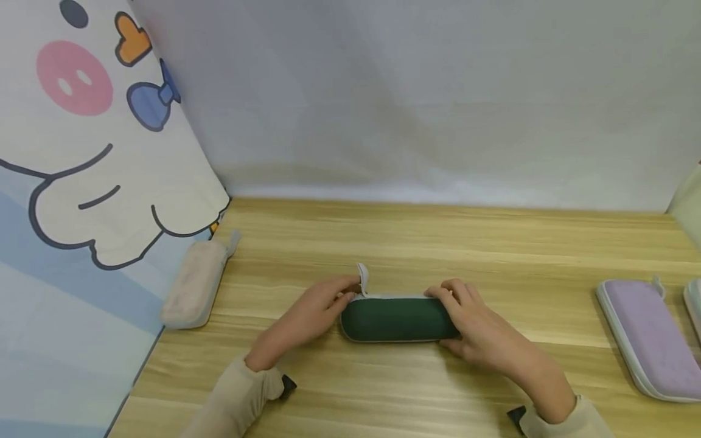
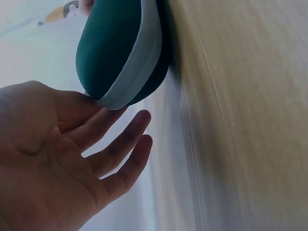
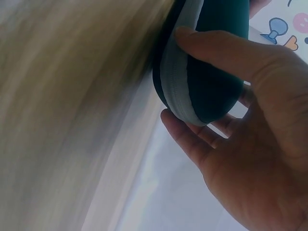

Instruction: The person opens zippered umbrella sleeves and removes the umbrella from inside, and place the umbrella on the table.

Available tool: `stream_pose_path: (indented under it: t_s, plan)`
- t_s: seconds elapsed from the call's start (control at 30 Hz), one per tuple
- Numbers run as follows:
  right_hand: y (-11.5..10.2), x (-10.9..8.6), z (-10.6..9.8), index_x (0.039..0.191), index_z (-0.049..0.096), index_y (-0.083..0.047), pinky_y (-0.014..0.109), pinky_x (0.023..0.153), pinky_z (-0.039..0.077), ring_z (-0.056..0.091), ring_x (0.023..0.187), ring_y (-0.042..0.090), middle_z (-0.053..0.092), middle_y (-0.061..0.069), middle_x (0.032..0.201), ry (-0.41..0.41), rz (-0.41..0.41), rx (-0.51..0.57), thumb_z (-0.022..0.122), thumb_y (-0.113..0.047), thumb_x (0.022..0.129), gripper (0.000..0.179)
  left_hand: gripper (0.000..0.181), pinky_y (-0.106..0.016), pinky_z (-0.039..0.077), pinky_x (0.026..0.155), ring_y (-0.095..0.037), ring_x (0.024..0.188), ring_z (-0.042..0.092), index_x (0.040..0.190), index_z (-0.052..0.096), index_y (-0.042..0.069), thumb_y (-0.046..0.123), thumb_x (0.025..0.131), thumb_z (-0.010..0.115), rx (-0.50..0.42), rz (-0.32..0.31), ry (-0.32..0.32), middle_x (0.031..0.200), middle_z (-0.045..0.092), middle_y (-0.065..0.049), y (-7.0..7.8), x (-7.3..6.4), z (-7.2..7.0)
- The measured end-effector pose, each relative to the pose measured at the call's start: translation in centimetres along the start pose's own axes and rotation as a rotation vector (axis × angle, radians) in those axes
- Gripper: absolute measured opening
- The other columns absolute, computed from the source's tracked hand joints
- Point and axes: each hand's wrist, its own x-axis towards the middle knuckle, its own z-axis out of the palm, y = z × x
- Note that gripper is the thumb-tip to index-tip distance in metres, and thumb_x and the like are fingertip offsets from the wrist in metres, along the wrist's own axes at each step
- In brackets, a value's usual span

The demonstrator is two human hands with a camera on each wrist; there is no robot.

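A dark green zip-up pencil case (image 1: 400, 319) with a pale grey zipper band lies lengthwise on the wooden table (image 1: 383, 395). My right hand (image 1: 482, 331) grips its right end, thumb along the near side and fingers over the far side. At the other end, my left hand (image 1: 306, 313) has its thumb and forefinger at the corner, right beside the upright grey zipper pull (image 1: 363, 280). The left wrist view shows the other left fingers (image 2: 132, 166) spread loosely off the case. In the right wrist view, my thumb (image 3: 216, 45) presses across the zipper band.
A beige pencil case (image 1: 194, 286) lies at the left table edge, by a cartoon-printed cloth (image 1: 98, 219). To the right is a purple pencil case (image 1: 652, 334), with another pale case (image 1: 694, 301) cut off by the frame. A white backdrop (image 1: 411, 103) stands behind the table.
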Motion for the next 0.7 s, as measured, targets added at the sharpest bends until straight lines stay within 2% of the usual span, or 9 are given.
stream_pose_path:
  t_s: [0.13,0.3,0.4,0.57,0.7]
  plan:
    - [-0.2,0.0,0.1,0.147,0.047,-0.007,0.056,0.100,0.053,0.049,0.130,0.040,0.049,0.018,0.140,0.000,0.001,-0.024,0.091,-0.013,0.081,0.080,0.037,-0.045,0.057,0.096,-0.026,0.117,0.068,0.146,0.058,0.007,0.013,0.109,0.054,0.026,-0.011,0.013,0.127,0.072,-0.009,0.0,0.1,0.1]
    - [-0.8,0.4,0.2,0.147,0.050,-0.006,0.062,0.105,0.046,0.051,0.132,0.043,0.052,0.019,0.144,0.028,-0.013,-0.078,0.092,-0.031,0.081,0.082,0.036,-0.043,0.058,0.093,-0.023,0.110,0.068,0.142,0.063,0.009,0.016,0.107,0.058,0.063,-0.011,0.061,0.121,0.072,-0.006,0.2,-0.1,-0.1]
    - [-1.2,0.7,0.6,0.149,0.050,-0.009,0.063,0.102,0.043,0.051,0.133,0.042,0.053,0.017,0.144,0.030,-0.020,-0.098,0.091,-0.035,0.081,0.083,0.029,-0.040,0.058,0.088,-0.020,0.103,0.068,0.133,0.069,0.010,0.017,0.106,0.062,0.089,0.003,0.092,0.115,0.072,-0.003,0.2,-0.1,-0.1]
    - [-1.5,0.8,1.1,0.152,0.049,-0.014,0.061,0.100,0.045,0.052,0.132,0.037,0.055,0.013,0.143,0.044,-0.033,-0.117,0.090,-0.032,0.083,0.082,0.012,-0.035,0.057,0.084,-0.015,0.098,0.068,0.112,0.074,0.015,0.020,0.103,0.067,0.120,0.015,0.136,0.107,0.072,0.002,0.2,0.0,0.0]
    - [-1.4,0.7,1.1,0.153,0.049,-0.019,0.061,0.099,0.046,0.053,0.130,0.036,0.056,0.011,0.142,0.061,-0.050,-0.129,0.090,-0.032,0.083,0.083,0.008,-0.034,0.056,0.084,-0.013,0.095,0.068,0.103,0.075,0.018,0.021,0.102,0.068,0.132,0.038,0.160,0.104,0.073,0.004,0.0,0.0,0.1]
